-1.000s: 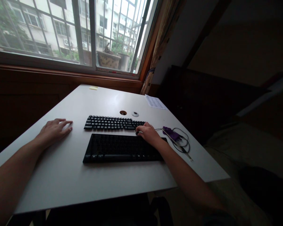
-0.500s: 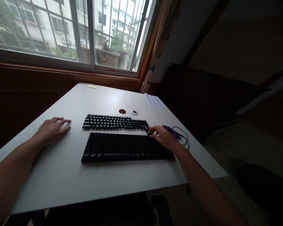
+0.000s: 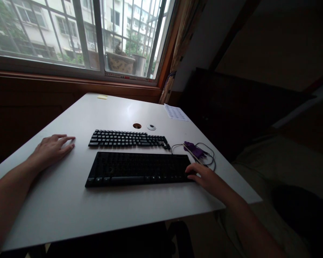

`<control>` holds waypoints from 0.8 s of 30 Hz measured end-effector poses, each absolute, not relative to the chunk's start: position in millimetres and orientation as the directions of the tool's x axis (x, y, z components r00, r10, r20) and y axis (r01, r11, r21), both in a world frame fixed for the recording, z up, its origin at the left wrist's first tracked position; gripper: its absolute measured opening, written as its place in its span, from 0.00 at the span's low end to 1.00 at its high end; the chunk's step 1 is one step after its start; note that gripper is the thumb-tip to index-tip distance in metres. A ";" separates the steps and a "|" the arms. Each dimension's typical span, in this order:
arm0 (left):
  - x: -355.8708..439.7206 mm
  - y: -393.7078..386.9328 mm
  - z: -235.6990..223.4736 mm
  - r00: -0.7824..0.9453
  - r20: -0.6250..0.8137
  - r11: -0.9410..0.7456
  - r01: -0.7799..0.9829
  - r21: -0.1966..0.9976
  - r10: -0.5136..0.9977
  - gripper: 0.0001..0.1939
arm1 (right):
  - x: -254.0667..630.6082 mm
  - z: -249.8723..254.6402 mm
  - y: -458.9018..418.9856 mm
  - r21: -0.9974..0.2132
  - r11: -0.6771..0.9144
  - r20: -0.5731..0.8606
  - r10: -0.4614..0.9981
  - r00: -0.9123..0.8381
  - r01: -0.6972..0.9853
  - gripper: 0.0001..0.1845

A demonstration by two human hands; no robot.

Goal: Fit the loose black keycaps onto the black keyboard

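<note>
A black keyboard (image 3: 129, 166) lies lengthwise on the white desk. Most of its surface looks dark and bare, with some keys left along the front row. Behind it, loose black keycaps (image 3: 118, 138) are laid out in keyboard order. My right hand (image 3: 201, 175) is at the keyboard's lower right end, thumb and fingers pinched there; what is between the fingertips is too dark to make out. My left hand (image 3: 50, 150) rests on the desk left of the keyboard, fingers apart, holding nothing.
Right of the keyboard lie a purple cloth-like item (image 3: 194, 150), a thin stick and a looped dark cable (image 3: 214, 157). A printed sheet (image 3: 177, 113) and a yellow note (image 3: 102, 96) lie toward the back, with a cable hole (image 3: 137, 126) and its round cover (image 3: 151, 127) between.
My right hand has moved from the right end of the keycap rows down to the keyboard's lower right corner. Small keycaps it covered now show. My left hand stays on the desk.
</note>
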State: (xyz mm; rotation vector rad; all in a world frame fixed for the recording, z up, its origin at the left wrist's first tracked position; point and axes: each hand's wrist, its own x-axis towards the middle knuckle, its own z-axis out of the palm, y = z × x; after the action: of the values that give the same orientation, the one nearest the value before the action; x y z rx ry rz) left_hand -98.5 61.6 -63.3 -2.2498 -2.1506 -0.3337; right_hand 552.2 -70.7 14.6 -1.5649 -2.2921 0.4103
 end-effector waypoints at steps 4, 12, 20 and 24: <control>-99.3 62.1 -63.9 0.050 0.187 -0.067 0.994 0.082 0.981 0.34 | 556.1 7.8 -74.8 -0.409 0.386 0.152 0.922 -0.355 0.827 0.07; -98.7 63.4 -62.2 0.057 0.176 -0.063 0.998 0.027 0.983 0.35 | 556.4 3.2 -77.4 -0.416 0.387 0.147 0.921 -0.360 0.823 0.06; -97.9 61.5 -60.0 0.071 0.193 -0.080 0.996 0.038 0.979 0.35 | 555.2 -0.7 -77.0 -0.400 0.417 0.183 0.909 -0.375 0.816 0.07; -96.1 61.4 -58.2 0.062 0.181 -0.069 0.997 0.030 0.982 0.35 | 557.4 -1.0 -78.1 -0.419 0.437 0.204 0.899 -0.386 0.796 0.07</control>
State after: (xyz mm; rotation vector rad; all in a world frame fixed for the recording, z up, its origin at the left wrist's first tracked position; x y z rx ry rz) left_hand -96.1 61.4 -58.2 -2.2128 -2.0709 -0.2336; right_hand 557.4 -78.1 -1.0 -1.4371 -2.2957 0.3540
